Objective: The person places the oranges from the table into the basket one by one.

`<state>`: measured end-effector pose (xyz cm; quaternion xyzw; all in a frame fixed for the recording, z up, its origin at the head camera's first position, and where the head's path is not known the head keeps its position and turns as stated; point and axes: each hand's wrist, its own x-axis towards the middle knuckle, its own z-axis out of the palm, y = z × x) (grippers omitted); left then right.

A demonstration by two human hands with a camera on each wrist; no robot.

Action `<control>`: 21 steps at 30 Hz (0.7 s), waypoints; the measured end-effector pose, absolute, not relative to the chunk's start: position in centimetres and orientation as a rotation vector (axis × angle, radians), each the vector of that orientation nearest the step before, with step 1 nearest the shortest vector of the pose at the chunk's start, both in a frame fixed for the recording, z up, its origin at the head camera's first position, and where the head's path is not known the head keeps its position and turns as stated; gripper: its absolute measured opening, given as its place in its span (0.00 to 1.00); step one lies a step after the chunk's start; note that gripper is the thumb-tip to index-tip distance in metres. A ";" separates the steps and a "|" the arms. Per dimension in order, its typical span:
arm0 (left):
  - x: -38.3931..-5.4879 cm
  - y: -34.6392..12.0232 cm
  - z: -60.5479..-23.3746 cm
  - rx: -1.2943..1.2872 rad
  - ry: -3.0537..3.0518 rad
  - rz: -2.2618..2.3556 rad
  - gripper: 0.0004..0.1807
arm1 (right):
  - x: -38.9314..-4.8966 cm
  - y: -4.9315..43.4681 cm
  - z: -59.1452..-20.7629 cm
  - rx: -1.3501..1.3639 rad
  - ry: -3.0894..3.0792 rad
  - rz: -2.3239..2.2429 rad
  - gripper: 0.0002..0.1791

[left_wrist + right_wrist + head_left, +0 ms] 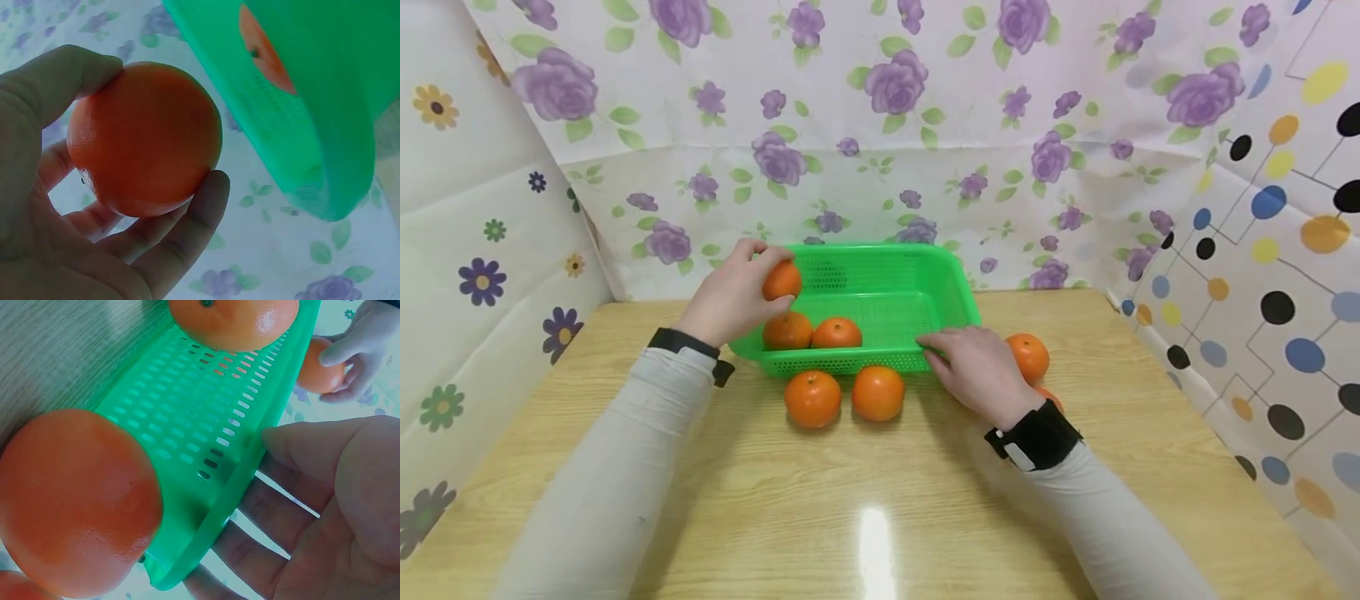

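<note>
One orange (147,140) sits between fingertips (216,185) (left hand (732,292)).

Staged tabletop booth, looks like a recording corner; wider room type can't be told. Wood-grain surface (790,508) walled on three sides by printed sheeting: purple-rose backdrop (850,112), flower-print left sheet (467,225), dots-and-lines right sheet (1247,275). Black wrist straps (1047,435) fit a recording setup.

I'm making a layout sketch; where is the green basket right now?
In the head view, the green basket is near the picture's centre on the table, behind two loose oranges, between the left hand and the right hand.
</note>
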<state>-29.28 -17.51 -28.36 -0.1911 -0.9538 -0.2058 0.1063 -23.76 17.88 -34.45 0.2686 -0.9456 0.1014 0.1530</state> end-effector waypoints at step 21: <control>-34.1 -16.5 -30.0 -0.563 -2.981 -0.542 0.35 | -24.2 17.9 -34.6 0.763 -2.716 0.335 0.14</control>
